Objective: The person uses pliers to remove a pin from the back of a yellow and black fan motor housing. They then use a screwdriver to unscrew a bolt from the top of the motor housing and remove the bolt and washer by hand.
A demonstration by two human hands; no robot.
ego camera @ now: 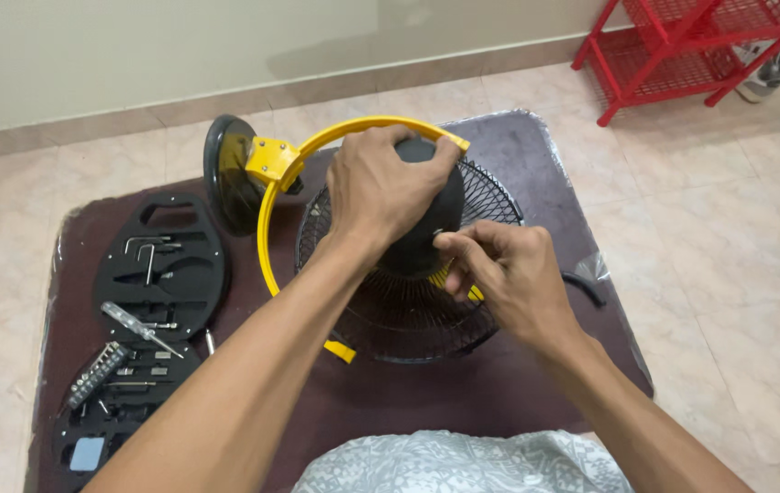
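From the head camera, I look down at a dark brown table with a fan lying grille-down in the middle. My left hand is cupped over the black motor housing, fingers curled around its top and gripping it. My right hand sits just beside the housing's lower right side, thumb and forefinger pressed together in a pinch on something too small to make out. The black wire grille spreads under both hands. A yellow bracket arcs around the housing to the round black base at upper left. At the table's left lies an open black tool case with a screwdriver across it. A red rack stands on the floor, upper right.
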